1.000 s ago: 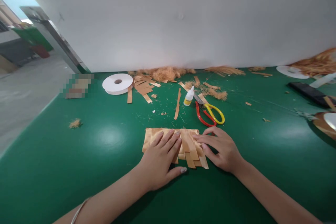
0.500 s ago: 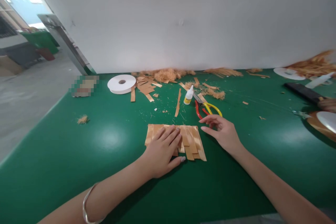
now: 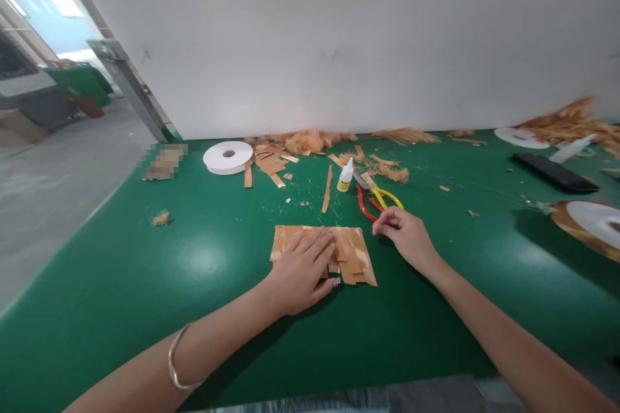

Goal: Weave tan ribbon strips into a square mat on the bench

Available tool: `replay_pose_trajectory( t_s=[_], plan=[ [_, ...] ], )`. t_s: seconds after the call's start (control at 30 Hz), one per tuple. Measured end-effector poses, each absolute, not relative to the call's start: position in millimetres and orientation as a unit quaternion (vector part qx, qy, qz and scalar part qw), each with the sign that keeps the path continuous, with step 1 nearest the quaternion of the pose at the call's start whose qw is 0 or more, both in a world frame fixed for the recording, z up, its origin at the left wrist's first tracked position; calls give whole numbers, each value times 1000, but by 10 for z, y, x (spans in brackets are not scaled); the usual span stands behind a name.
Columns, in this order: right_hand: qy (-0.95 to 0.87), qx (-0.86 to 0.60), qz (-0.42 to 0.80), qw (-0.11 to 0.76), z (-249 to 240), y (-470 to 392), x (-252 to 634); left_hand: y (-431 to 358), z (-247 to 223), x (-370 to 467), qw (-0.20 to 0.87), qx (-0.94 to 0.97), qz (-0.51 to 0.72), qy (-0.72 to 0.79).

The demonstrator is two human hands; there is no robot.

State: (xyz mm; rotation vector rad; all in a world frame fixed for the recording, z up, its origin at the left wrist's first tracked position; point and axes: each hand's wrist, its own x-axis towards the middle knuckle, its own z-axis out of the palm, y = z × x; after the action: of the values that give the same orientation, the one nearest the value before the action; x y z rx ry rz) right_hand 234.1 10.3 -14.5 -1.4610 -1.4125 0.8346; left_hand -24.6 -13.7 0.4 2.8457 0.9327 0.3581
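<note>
My left hand (image 3: 305, 271) lies flat, fingers stretched out, on a panel of tan ribbon-like strips (image 3: 356, 251). The strips lie side by side, with uneven lower ends, and the hand covers the panel's middle. To the right of the panel, my right hand (image 3: 404, 232) is raised with thumb and fingers drawn together; whatever is between the tips, if anything, cannot be made out. Just beyond it lie pliers with red handles (image 3: 364, 203) and scissors with yellow handles (image 3: 392, 197), overlapping. A small white bottle with a yellow label (image 3: 345, 177) stands beside them.
Behind are loose tan strips (image 3: 268, 161) and a heap of fibre (image 3: 310, 141). A white roll (image 3: 227, 156) lies to the left. On the right are a black phone (image 3: 555, 172), a pointed white bottle (image 3: 574, 148) and a tan ribbon roll (image 3: 566, 222). A white partition (image 3: 329, 45) borders the green table.
My right thumb and fingers have closed together from being apart. My left hand stays flat on the panel. The view has shifted slightly, and a hand by the phone at right is gone.
</note>
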Motion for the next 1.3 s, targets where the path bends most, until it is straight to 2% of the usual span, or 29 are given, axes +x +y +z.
replay_pose_trajectory(
  t_s=[0.1,0.2,0.3,0.43,0.53,0.93,1.03,1.17,1.3],
  plan=[
    [-583,-553,362,472,-181,75,2313,-143,-12,-241,51,942,144,299],
    [-622,-539,353,445,-168,30,2282,-146,-18,-221,48,940,169,291],
    [-694,-531,337,352,-84,-10,2286,-143,3,-188,54,941,166,289],
    [-791,-483,308,216,59,-46,2322,-124,57,-147,74,962,102,243],
    [-824,-460,282,173,93,-63,2328,-107,80,-134,94,966,73,229],
    [-814,-472,240,239,-33,-17,2264,-105,111,-135,131,960,80,233],
    [-777,-504,264,267,-67,13,2259,-98,132,-72,165,943,143,253],
    [-736,-536,307,276,-62,39,2274,-5,127,124,260,849,269,373],
    [-768,-475,358,239,67,29,2373,153,120,292,301,819,282,399]
  ],
)
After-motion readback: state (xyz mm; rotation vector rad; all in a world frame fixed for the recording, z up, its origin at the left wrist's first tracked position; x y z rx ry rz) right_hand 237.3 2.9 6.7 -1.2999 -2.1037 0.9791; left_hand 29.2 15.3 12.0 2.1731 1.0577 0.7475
